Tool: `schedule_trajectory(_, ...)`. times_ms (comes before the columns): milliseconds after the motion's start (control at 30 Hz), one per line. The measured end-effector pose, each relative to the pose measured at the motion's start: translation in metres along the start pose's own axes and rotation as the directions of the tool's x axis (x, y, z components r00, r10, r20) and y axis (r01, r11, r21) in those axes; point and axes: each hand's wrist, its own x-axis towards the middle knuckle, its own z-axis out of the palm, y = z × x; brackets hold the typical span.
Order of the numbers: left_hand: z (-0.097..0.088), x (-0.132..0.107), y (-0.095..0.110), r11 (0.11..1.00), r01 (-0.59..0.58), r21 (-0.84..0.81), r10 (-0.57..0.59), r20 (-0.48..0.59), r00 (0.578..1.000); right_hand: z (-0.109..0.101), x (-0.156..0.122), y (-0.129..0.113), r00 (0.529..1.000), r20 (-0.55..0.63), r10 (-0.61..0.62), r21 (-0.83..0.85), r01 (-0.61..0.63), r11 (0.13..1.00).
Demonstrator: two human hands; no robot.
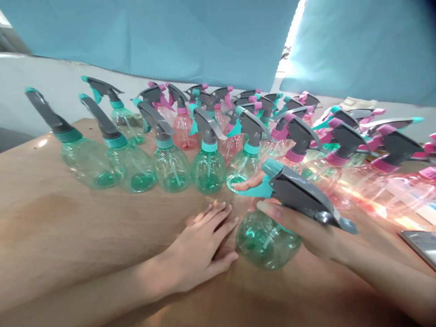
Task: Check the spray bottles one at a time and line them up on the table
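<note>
My right hand (pixel 293 220) is wrapped round the neck of a green spray bottle (pixel 267 243) with a grey and turquoise trigger head. One finger lies by its turquoise trigger, and the bottle tilts slightly. Flat on the table just left of it rests my left hand (pixel 200 245), fingers stretched out and holding nothing. Beyond the left fingertips stands a green spray bottle (pixel 208 170), upright in a front row with other green ones, such as a leftmost bottle (pixel 85 159).
Pink spray bottles (pixel 340 175) continue the row to the right, and several more pink and green ones crowd behind. A flat grey device (pixel 420 247) lies at the right edge of the wooden table (pixel 68 218). Blue curtains (pixel 163 41) hang at the back.
</note>
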Motion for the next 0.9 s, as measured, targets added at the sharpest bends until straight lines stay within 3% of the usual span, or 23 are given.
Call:
schedule_trajectory(100,0.0000,0.0000,-0.0005,1.000,-0.008,-0.003,0.008,-0.014,1.000,-0.0010,0.0000,-0.0011,0.997,0.071,-0.011,0.095,0.004,0.995)
schedule_trajectory(167,-0.0004,0.0000,-0.0003,1.000,-0.011,-0.009,0.011,-0.023,1.000,-0.0020,0.0002,-0.0003,0.996,0.084,-0.021,0.072,0.015,0.997)
schedule_trajectory(900,-0.0012,-0.0003,0.0010,1.000,0.000,-0.006,0.000,-0.008,1.000,-0.0021,0.0014,-0.0003,0.995,0.081,-0.056,0.040,0.053,0.998)
